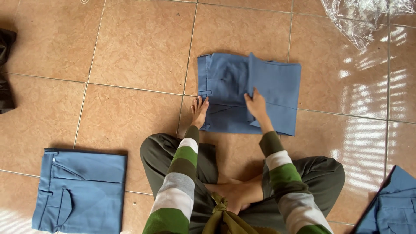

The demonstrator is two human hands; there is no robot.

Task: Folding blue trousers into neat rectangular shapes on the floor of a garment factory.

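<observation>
A person sits cross-legged on a tiled floor (130, 47), arms in green, white and grey striped sleeves reaching forward. Blue trousers (225, 86) lie folded on the tiles straight ahead, waistband to the left, with one flap (273, 84) doubled over the right half.

The left hand (199, 112) lies flat on the lower left corner of the trousers, fingers spread and pointing away from the body, pressing the cloth down near the waistband. The right hand (256, 105) rests on the middle of the trousers at the flap's edge; its fingers lie close together on the cloth, and whether they pinch the edge cannot be told.

A second folded pair (80, 190) lies on the floor to the left, well apart. More blue cloth (392, 206) shows at the lower right corner. Clear plastic wrap (364, 19) sits at the upper right, and a dark garment (5, 69) at the left edge.
</observation>
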